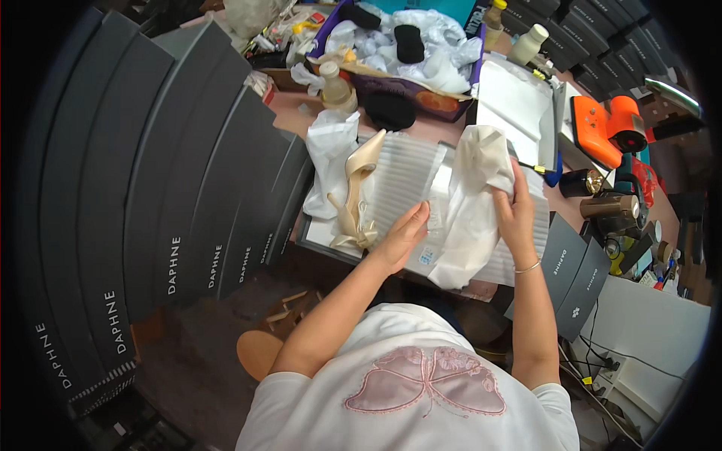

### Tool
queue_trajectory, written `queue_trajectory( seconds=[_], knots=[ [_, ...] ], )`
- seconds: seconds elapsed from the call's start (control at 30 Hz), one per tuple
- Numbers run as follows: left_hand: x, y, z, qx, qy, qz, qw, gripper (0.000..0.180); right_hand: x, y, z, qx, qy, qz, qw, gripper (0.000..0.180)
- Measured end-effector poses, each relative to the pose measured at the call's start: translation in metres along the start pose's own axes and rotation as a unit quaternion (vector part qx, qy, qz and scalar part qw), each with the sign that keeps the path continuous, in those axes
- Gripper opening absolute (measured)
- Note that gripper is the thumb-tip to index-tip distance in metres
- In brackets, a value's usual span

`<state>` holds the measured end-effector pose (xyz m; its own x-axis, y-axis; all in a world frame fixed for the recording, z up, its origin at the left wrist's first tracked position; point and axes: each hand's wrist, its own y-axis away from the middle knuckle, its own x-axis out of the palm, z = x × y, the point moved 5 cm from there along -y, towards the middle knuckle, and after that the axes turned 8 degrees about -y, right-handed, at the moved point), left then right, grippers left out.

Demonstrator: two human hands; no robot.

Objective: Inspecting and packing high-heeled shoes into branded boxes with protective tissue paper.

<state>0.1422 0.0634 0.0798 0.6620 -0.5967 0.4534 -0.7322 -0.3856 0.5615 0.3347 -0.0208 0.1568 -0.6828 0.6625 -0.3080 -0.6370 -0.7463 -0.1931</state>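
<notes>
My right hand (516,214) grips a bundle of white tissue paper (472,225). The bundle has a rounded, slightly beige top; what is inside is hidden. To its left, my left hand (406,239) is closed, thumb against fingers, beside a small translucent strip; what it holds, if anything, I cannot make out. A cream high-heeled pump (356,184) with a pointed toe and a bow lies farther left on ribbed white packing sheet (398,169). Next to the shoe is crumpled white tissue paper (331,146).
Dark grey shoe boxes (180,173) stand stacked along the left. A purple carton (444,105) of crumpled packing sits at the back, near a bottle (336,89). An open white-lined box (515,105), an orange device (596,129) and a brown flask (611,206) are on the right.
</notes>
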Motion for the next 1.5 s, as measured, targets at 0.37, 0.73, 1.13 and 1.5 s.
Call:
queue_trajectory(
  seconds=[0.37,0.73,1.13,1.5],
  knots=[
    [0.029,0.017,-0.011,-0.027,0.159,0.1,0.982,0.059,0.008,0.076,0.078,0.119,-0.162,0.122,0.972,0.038],
    [0.007,0.026,-0.038,0.057,-0.091,0.122,0.987,0.052,0.052,0.068,0.036,-0.103,0.084,0.008,0.991,0.012],
    [-0.009,0.027,-0.03,0.201,0.02,-0.132,0.971,0.051,0.048,0.101,0.066,0.055,0.07,0.061,0.994,0.05],
    [-0.005,0.024,-0.088,0.263,-0.011,-0.074,0.962,0.049,0.042,0.102,0.056,0.139,-0.157,0.083,0.974,0.054]
  ],
)
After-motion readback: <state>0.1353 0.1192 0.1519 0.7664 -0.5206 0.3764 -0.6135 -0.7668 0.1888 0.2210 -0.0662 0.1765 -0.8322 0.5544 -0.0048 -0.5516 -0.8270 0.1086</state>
